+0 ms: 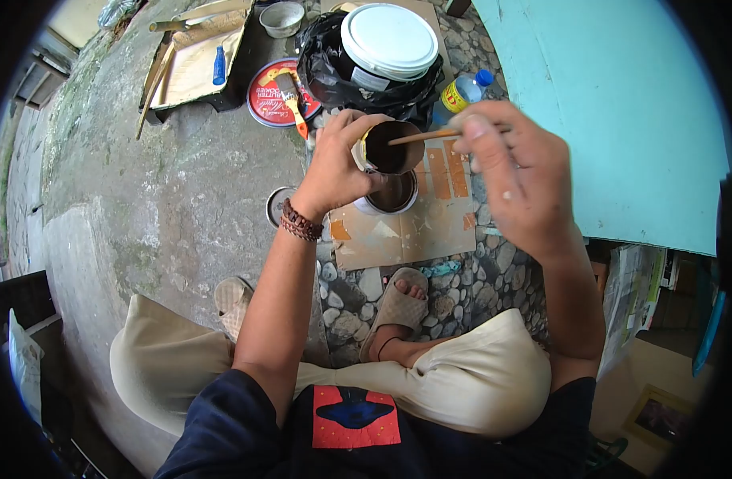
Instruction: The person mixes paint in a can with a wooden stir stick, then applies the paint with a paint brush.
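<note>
My left hand [342,164] is wrapped round a small can [394,149] with a dark brown inside, tilted with its mouth towards the right. A thin wooden stick [430,136] is pinched in my right hand [522,176], its far tip at the mouth of the can. Directly below stands a larger open can [396,195] with brown content, partly hidden by my left hand and the small can. It rests on a flat cardboard sheet [366,247] with strips of brown tape. A round metal lid [280,206] lies on the floor to the left.
A white bucket [390,40] stands in a black plastic bag [322,68] at the back. Nearby are a bottle [466,92], a paintbrush [290,100] on a red cookie-tin lid [262,104], a bowl [282,20] and a paint tray [192,72]. A light-blue panel [621,120] borders the right.
</note>
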`<state>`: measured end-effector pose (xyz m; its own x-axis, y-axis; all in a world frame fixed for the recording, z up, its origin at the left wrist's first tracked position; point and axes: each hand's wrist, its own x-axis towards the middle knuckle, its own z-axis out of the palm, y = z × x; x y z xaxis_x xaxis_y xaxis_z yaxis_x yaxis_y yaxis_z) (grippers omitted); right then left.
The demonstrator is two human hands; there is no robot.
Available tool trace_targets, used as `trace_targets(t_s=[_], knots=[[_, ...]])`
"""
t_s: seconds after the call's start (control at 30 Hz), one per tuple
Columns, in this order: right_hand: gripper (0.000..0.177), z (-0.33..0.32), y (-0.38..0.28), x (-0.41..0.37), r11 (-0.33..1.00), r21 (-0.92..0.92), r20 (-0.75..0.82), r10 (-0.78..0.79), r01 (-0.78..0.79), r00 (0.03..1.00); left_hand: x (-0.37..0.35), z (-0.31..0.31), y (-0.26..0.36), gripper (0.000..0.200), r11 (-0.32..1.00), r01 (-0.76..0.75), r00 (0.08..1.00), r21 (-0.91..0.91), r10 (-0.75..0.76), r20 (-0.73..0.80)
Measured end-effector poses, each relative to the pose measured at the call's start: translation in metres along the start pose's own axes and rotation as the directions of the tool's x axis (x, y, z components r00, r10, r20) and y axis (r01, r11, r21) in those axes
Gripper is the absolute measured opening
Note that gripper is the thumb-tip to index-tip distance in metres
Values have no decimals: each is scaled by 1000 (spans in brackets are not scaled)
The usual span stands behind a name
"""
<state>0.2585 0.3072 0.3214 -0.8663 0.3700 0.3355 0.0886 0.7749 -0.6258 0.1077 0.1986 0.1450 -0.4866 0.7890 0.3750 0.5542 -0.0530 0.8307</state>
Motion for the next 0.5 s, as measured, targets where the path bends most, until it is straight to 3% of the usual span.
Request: trace_targets(t_s=[0.07, 0.13, 0.27, 0.3, 0.33, 0.43, 0.5], knots=[[13, 8, 4, 6, 997, -26, 67, -68, 70, 995, 1, 0, 3, 72, 989, 19, 1000, -144, -19, 4], [13, 18, 16, 14, 949, -46, 147, -303, 313, 941, 1, 2, 5, 72, 976, 38, 999, -214, -39, 0], [15, 24, 21, 22, 941, -133, 229, -278, 313, 933, -4, 5, 3, 73, 952, 123, 992, -279, -126, 10], [16, 23, 19, 21, 964, -138, 270, -184, 227, 945, -6, 5, 1, 73, 944, 165, 986, -286, -166, 23], [16, 23, 18, 21, 980, -147, 312, -86, 137, 946, -6, 6, -2, 74, 973, 104, 994, -208, -108, -8], [16, 39, 30, 27, 987, 2, 324, -153, 161, 934, -9, 6, -4, 71, 979, 140, 990, -145, -144, -13], [17, 44, 41, 32, 990, -6, 306, -132, 141, 943, -10, 5, -8, 71, 982, 144, 989, -119, -148, -18]])
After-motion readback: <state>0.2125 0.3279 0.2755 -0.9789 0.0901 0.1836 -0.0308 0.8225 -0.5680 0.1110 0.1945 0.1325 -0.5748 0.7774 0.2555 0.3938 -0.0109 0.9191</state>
